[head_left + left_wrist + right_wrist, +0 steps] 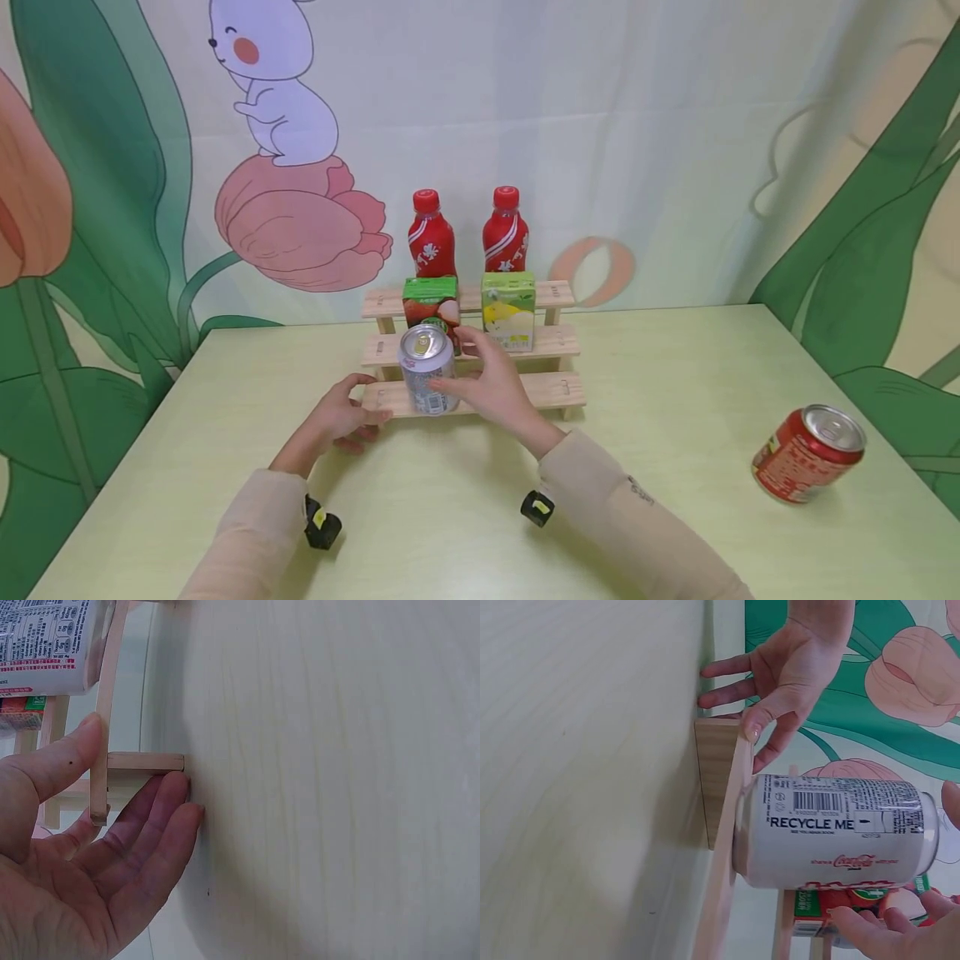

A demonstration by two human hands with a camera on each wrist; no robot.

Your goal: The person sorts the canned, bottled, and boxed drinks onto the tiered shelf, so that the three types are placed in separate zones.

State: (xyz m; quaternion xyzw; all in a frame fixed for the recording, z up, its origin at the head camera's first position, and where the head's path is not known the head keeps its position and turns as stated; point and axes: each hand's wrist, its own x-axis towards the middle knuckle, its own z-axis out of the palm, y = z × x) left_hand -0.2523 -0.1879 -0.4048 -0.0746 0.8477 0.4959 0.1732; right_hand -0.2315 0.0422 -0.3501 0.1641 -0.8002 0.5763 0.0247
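A silver-white Coca-Cola can stands upright on the lowest board of a three-step wooden rack. My right hand is at the can's right side, thumb in front and fingers spread toward the back. In the right wrist view the fingers look slightly apart from the can. With my left hand I grip the left end of the lowest board. The left wrist view shows the thumb against the board, with fingers beneath and behind it.
On the middle step stand a green-topped lychee juice box and a pear juice box. Two red bottles, one left and one right, occupy the top step. A red can stands at the table's right. A printed curtain hangs behind.
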